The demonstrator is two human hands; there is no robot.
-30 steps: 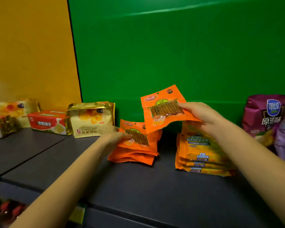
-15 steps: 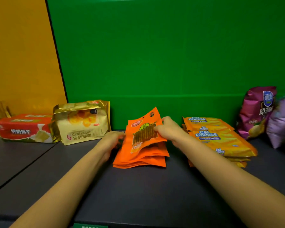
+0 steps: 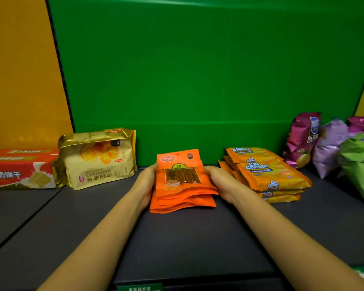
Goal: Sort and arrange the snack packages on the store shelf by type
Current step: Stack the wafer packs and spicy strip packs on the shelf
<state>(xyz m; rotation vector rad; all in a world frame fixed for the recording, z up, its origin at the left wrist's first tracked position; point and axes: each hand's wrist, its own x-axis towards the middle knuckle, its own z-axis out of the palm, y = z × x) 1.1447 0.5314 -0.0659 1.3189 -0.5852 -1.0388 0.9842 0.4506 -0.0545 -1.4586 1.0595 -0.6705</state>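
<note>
A stack of several orange snack pouches [image 3: 182, 183] lies flat in the middle of the dark shelf [image 3: 187, 238]. My left hand [image 3: 146, 181] presses against the stack's left edge and my right hand [image 3: 220, 181] against its right edge, so both hands clasp the pile from the sides. Right of it is a stack of yellow-orange Cal Cheese wafer packs [image 3: 267, 173]. To the left stand a gold croissant bag [image 3: 97, 158] and a red biscuit box [image 3: 19, 169].
Purple chip bags [image 3: 303, 137] and a green chip bag [image 3: 359, 164] crowd the far right of the shelf. A green back panel [image 3: 198, 80] rises behind the goods, with yellow panels at both sides. A green price label [image 3: 140, 287] sits on the shelf's front edge.
My right hand carried one orange pouch down from the air onto the stack. Both hands now sit at the stack's sides, and the pile looks squarer. The camera has shifted to the right.
</note>
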